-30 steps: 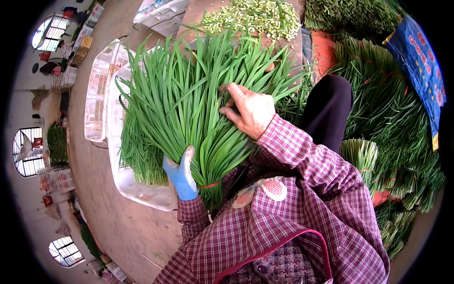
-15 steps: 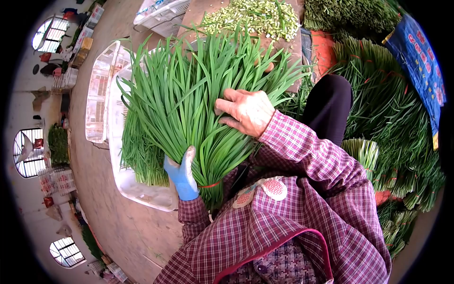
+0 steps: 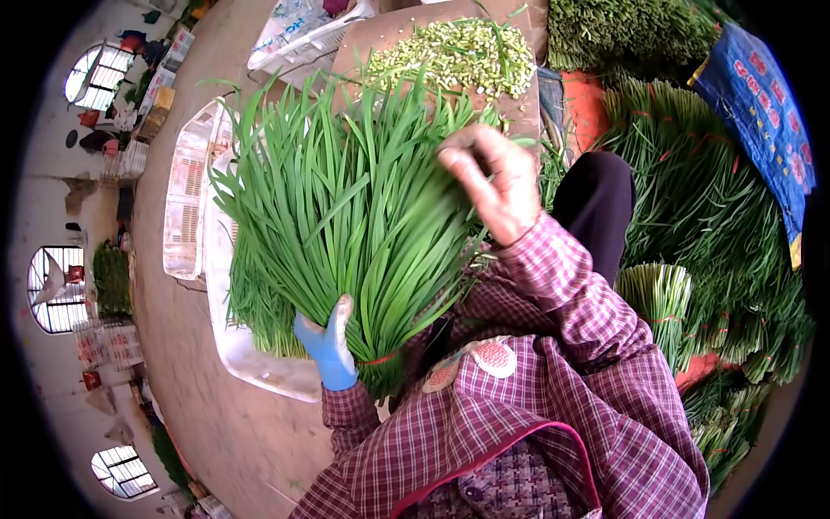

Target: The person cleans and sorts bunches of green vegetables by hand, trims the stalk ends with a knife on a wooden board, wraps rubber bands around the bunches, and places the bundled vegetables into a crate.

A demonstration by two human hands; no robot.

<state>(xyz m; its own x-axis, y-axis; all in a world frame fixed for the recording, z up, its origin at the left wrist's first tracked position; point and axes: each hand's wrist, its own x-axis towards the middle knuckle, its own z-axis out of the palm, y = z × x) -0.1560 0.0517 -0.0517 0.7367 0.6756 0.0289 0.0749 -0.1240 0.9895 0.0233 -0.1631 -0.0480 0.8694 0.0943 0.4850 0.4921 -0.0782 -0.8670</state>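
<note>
A big bunch of garlic chives (image 3: 346, 216) fans out in front of me, its leaves pointing away and a red band round the stem end. My left hand (image 3: 328, 342), in a blue glove with a pale palm side, is closed round the bunch just above the band, thumb on top. At the right edge of the leaves is my bare right hand (image 3: 499, 182), its fingers bent and meeting the thumb. What lies between those fingertips, if anything, is too small to make out.
A white plastic crate (image 3: 251, 359) with more chives is at left. Cut stem pieces (image 3: 454, 56) cover part of a board (image 3: 372, 39) ahead. Banded chive bundles (image 3: 683, 173) are stacked at right, beside a blue printed sheet (image 3: 756, 112). My dark-clad knee (image 3: 596, 195) is raised nearby.
My right hand has lifted off the middle of the leaves and moved right and away from me, fingers drawing together. My left hand keeps its hold on the bunch.
</note>
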